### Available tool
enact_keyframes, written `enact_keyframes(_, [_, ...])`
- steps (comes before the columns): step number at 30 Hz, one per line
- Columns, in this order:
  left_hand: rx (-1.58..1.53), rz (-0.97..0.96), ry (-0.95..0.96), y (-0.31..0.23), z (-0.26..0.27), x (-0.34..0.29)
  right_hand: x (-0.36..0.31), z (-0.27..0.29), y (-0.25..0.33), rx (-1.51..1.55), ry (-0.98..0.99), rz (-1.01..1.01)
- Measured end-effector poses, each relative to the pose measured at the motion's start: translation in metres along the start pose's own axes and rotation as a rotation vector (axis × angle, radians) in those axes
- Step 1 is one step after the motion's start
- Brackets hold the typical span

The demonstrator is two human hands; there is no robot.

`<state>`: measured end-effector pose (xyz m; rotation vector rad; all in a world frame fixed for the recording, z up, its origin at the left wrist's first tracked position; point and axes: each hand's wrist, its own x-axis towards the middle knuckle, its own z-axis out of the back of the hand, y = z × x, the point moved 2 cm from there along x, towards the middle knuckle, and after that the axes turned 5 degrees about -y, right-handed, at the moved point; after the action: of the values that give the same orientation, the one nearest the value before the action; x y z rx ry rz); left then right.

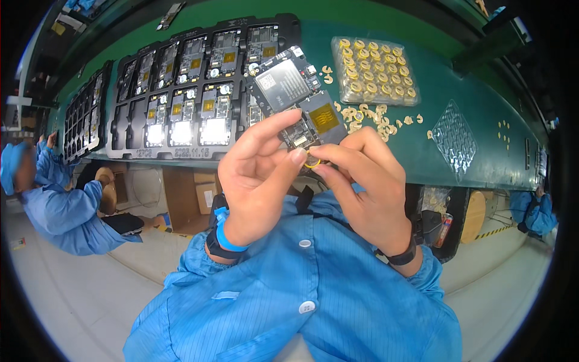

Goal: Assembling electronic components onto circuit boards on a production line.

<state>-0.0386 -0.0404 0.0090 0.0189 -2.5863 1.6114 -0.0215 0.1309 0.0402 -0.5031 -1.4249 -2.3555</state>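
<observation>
Over the near edge of the bench, my left hand (pixel 256 175) is closed on a dark circuit board (pixel 262 90), which has a silver metal shield and a gold-brown patch. The board is tilted, its far end above the corner of a black tray. At its near edge, my right hand (pixel 377 187) pinches a small round yellow-rimmed part (pixel 312 161), which looks like a coin cell. The left thumb presses close beside this part. Fingers partly hide it, so whether it is fixed to the board is unclear.
The black compartment tray (pixel 129 154) holds several boards, with another tray (pixel 84 120) further left. At right lie a clear tray of yellow-rimmed round cells (pixel 375 71), loose cream C-shaped pieces (pixel 383 123) and a clear blister sheet (pixel 455 145). Co-workers (pixel 63 208) sit at both sides.
</observation>
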Motion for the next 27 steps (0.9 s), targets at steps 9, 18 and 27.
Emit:
enact_keyframes(9, [0.050,-0.010,-0.049,0.002,-0.005,-0.006,-0.005,-0.006,0.003,0.003,-0.076,-0.004])
enact_keyframes(18, [-0.003,-0.004,0.066,0.003,-0.008,-0.009,-0.004,-0.001,-0.008,-0.029,-0.052,-0.002])
enact_keyframes(27, [0.035,-0.045,0.045,-0.001,-0.010,-0.014,-0.002,-0.003,-0.008,-0.028,-0.039,0.024])
